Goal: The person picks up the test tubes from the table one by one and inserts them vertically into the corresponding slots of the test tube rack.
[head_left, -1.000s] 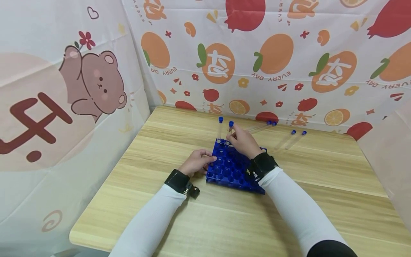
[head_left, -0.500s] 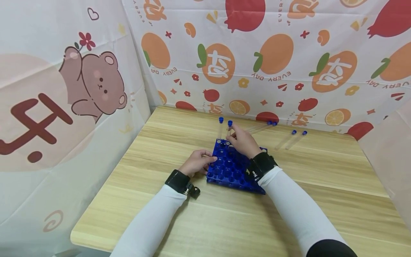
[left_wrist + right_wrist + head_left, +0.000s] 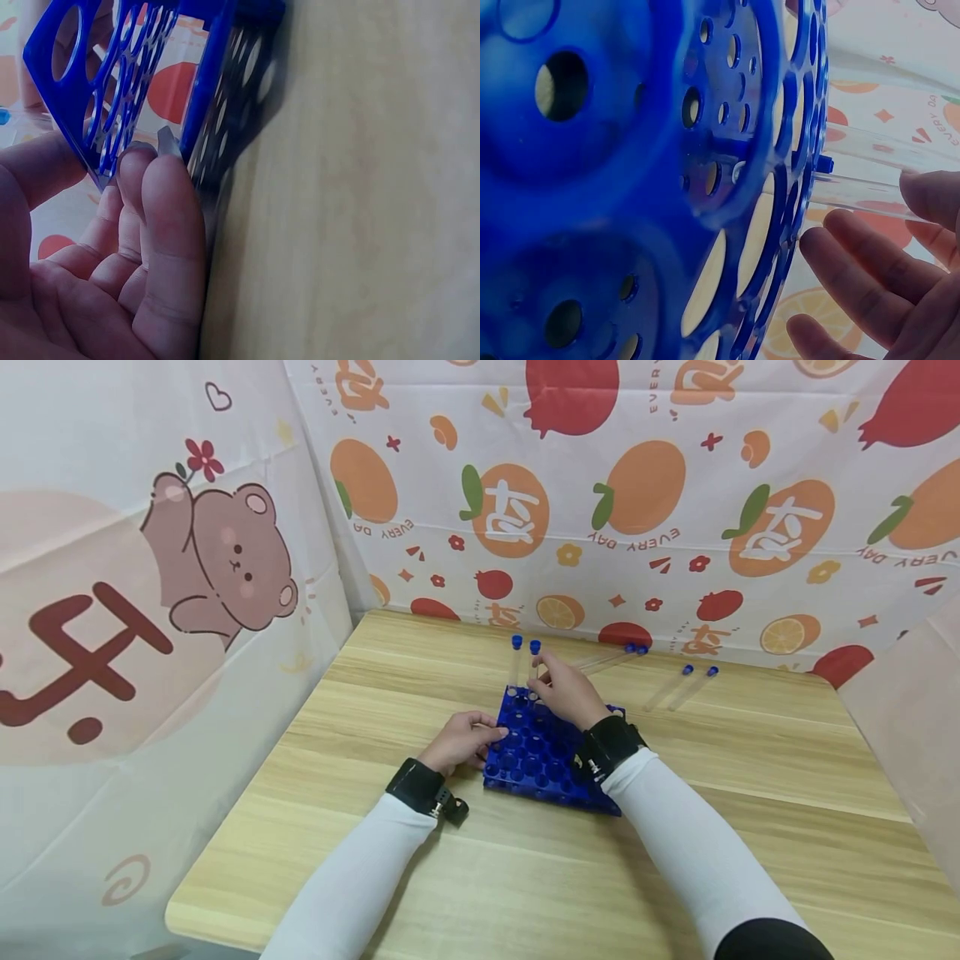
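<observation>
A blue test tube rack (image 3: 532, 766) with rows of round holes sits on the table. My left hand (image 3: 461, 739) holds its left edge, thumb on the top plate; in the left wrist view the curled fingers (image 3: 171, 217) meet the rack's side. Two clear test tubes with blue caps stand at the far left corner. One test tube (image 3: 516, 664) stands by itself. Beside it, a second test tube (image 3: 862, 193) is between the thumb and index finger of my right hand (image 3: 572, 692), its lower end inside the rack. The other right fingers are loosely bent.
Two capped test tubes (image 3: 678, 688) lie on the table right of the rack. Two more test tubes (image 3: 609, 657) lie behind my right hand, partly hidden by it. A printed cloth (image 3: 570, 510) hangs along the table's back edge.
The test tube at my right hand has shifted slightly left and straightened, its cap now nearer the first tube's cap. My left hand and the rack keep their places.
</observation>
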Available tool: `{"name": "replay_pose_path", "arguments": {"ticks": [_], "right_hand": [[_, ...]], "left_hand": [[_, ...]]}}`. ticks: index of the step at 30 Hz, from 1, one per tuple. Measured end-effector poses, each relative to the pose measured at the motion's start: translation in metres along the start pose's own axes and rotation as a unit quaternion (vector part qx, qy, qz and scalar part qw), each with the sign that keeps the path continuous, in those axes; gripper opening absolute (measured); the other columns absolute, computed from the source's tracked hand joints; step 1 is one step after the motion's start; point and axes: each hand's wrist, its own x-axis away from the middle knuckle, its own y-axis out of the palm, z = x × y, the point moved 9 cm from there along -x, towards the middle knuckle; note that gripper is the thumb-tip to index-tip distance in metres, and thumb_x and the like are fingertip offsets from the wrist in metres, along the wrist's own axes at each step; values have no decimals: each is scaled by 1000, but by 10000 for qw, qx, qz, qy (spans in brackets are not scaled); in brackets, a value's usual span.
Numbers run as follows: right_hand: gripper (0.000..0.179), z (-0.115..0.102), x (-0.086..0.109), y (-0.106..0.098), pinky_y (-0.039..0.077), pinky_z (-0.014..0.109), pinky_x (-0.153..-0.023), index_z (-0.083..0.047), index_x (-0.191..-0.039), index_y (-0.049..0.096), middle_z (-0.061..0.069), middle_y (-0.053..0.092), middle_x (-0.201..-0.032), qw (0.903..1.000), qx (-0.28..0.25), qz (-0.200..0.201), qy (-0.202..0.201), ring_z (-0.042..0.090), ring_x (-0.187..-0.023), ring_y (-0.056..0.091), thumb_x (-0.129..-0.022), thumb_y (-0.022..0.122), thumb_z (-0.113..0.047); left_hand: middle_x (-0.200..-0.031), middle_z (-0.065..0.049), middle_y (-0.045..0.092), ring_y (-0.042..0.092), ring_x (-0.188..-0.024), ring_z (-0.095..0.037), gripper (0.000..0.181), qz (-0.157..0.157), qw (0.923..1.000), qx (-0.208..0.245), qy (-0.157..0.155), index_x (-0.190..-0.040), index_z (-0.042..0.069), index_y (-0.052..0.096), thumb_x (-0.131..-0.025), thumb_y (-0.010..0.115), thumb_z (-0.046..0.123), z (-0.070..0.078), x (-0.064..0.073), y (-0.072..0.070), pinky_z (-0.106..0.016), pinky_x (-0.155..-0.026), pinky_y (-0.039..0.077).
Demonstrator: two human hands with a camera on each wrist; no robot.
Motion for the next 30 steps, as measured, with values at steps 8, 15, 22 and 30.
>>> {"name": "replay_pose_path", "arguments": {"ticks": [8,15,22,30], "right_hand": [[34,-1,0,1,58,45,-84,-16,-130,50,12,70,-111,9999,16,-98,100,26,-96,69,-100,59,-29],[39,0,-2,1,58,46,-85,-16,-134,48,12,70,-111,9998,43,-108,161,26,-97,69,-99,60,-28],[53,2,-1,-2,57,47,-87,-17,-142,42,11,69,-112,9997,-8,-93,229,27,-97,68,-96,64,-31],[78,6,-1,-12,49,55,-100,-21,-152,30,16,58,-135,9999,14,13,124,35,-122,57,-89,71,-42]], "left_hand": [[-81,-2,61,54,-58,-13,29,-5,10000,3,29,-111,4,62,-91,70,24,0,1,0,-27,-48,56],[-79,-2,61,55,-57,-13,29,-33,10000,3,6,-112,4,62,-92,70,24,-1,2,-1,-27,-49,56],[-78,-1,62,55,-57,-13,28,-22,10000,24,-19,-111,5,62,-92,70,23,-1,2,-1,-26,-48,55],[-79,-1,61,55,-57,-12,30,-35,10000,45,2,-112,3,61,-92,70,23,-2,0,0,-25,-48,55]]}}
